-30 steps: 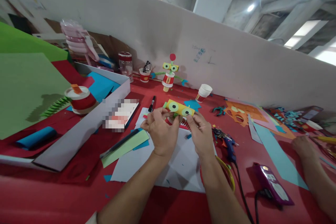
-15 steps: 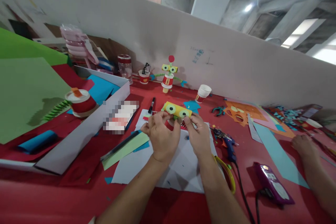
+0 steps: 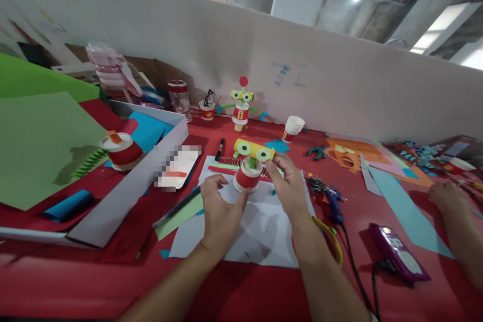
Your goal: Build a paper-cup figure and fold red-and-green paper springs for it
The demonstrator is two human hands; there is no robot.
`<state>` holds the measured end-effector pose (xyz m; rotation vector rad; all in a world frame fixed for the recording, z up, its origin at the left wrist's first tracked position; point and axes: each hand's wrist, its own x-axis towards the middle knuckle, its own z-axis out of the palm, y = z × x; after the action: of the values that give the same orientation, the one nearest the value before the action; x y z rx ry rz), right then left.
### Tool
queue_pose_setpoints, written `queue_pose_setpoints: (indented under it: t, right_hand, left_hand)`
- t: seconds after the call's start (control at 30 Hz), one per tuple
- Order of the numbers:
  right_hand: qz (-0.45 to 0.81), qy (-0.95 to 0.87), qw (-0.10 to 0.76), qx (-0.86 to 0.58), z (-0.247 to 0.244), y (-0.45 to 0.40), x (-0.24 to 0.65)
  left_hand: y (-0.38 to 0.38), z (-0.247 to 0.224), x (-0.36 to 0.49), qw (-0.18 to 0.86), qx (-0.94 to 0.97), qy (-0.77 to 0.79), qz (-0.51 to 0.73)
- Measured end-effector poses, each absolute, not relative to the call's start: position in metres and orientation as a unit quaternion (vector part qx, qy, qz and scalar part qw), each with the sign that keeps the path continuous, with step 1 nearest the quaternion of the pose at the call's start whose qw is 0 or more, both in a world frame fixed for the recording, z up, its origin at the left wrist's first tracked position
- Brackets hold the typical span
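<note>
A yellow paper tube with two round paper eyes (image 3: 254,150) sits atop a red-and-white paper cup (image 3: 247,180), joined by a short green strip. My right hand (image 3: 289,183) pinches the tube's right end between thumb and fingers. Beside the cup, to its lower left, my left hand (image 3: 222,211) is open, fingers apart from the thumb. Its thumb tip is near the cup's lower edge; whether it touches I cannot tell. Red folded paper springs (image 3: 230,161) lie behind the cup. White paper sheets (image 3: 267,234) lie under my hands.
Behind stands a finished-looking cup figure (image 3: 240,113). To the right are a glue gun (image 3: 332,206) with a cord, yellow tape roll (image 3: 335,244), pliers (image 3: 316,152) and a purple device (image 3: 400,251). A white box (image 3: 124,191) stands left. Another person's hand (image 3: 449,198) rests far right.
My left hand has let go of the yellow tube and moved down and left, showing the cup. My right hand still holds the tube's right end.
</note>
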<state>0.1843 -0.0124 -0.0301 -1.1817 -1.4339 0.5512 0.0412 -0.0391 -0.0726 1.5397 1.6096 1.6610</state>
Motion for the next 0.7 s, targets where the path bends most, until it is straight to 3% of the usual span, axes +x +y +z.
queue_pose_setpoints:
  t: [0.4, 0.7]
  right_hand:
    - [0.217, -0.596, 0.605, -0.482, -0.032, -0.016, 0.199]
    - [0.155, -0.623, 0.576, -0.507, -0.026, -0.017, 0.190]
  left_hand:
    - [-0.028, -0.090, 0.049, 0.329, 0.490, 0.594, 0.547]
    - [-0.025, -0.091, 0.052, 0.335, 0.491, 0.595, 0.541]
